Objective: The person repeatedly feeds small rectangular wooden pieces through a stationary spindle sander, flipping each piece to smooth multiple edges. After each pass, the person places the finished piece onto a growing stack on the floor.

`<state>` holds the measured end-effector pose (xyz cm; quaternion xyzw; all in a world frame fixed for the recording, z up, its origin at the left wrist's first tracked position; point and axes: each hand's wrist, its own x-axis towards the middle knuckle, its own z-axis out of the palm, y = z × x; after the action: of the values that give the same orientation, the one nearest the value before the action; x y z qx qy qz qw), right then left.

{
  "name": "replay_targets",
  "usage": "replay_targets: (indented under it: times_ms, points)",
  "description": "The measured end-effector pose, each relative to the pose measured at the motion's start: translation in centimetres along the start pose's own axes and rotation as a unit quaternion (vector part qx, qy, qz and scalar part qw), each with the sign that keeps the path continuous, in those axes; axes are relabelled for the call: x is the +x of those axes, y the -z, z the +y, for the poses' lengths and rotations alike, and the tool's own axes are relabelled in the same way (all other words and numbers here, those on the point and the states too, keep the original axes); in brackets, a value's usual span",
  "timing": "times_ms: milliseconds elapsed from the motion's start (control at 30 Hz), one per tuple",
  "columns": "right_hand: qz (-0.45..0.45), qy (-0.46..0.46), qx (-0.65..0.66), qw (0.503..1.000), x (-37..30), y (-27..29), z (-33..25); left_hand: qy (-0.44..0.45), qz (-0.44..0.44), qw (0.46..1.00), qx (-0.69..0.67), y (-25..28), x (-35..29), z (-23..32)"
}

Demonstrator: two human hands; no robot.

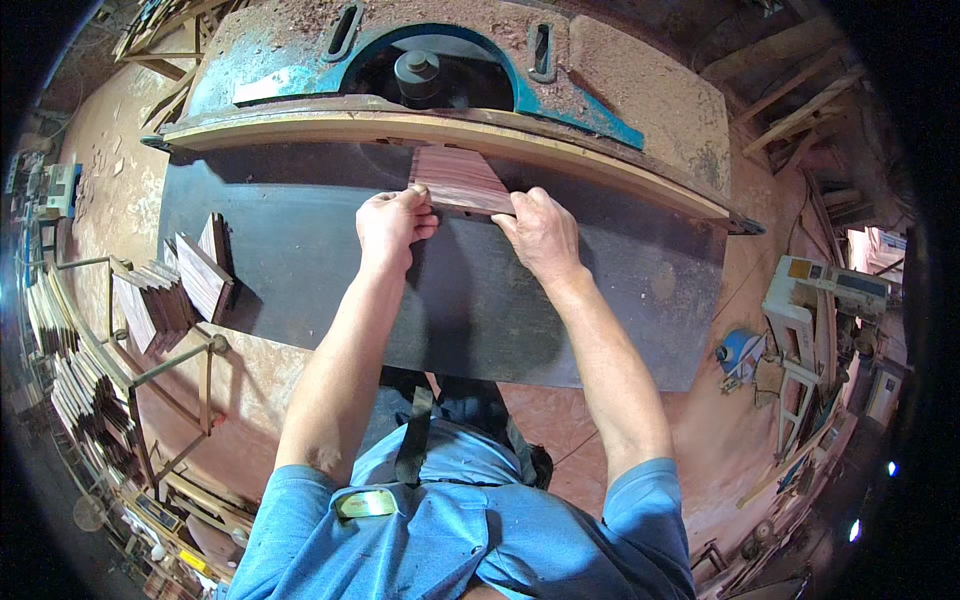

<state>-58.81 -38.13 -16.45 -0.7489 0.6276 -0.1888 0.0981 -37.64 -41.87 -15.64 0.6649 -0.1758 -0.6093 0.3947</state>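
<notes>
Wood pc: striped reddish-brown wood pc [458, 180], slanted R edge, wider at near end; just on 12 side of dark flat surface [480, 320], far end at the fence; can't tell if it touches.
L hand: left hand [390, 228] at pc's 8 o'clock, fingers curled, thumb + fingertips pinching its near L corner.
R hand: right hand [540, 230] at pc's 4 o'clock, gripping near R corner, thumb at near edge, fingers along R side.
Fence: pale wooden fence [590, 158], 12 o'clock of pc, runs L–R across machine.
Machine: teal housing [520, 80] w/ curved opening beyond fence, dark round spindle [417, 70] approx 11–12 o'clock; sawdust [640, 75] on top.
Other pcs: similar cut pcs [203, 278] leaning tog. at surface's L end, approx 8–9 o'clock.
Rack: metal-frame rack [165, 365], 8 o'clock, stacked boards [90, 400] just beside.
R side: grey machine [825, 285] approx 3–4 o'clock; blue container [738, 350] on floor, 4 o'clock.
Person: blue shirt [560, 530], 6 o'clock, dark strap [413, 440] down front.
</notes>
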Motion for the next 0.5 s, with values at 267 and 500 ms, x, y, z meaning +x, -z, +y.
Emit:
replay_targets:
  times_ms: [267,500]
  points:
    - [-0.015,-0.002,-0.007,1.000,0.5,-0.2,-0.6,-0.003,-0.010,1.000,0.007,0.9,0.4,0.1]
    - [-0.015,-0.002,0.002,1.000,0.7,-0.5,-1.5,-0.004,-0.010,1.000,0.012,1.6,0.8,0.5]
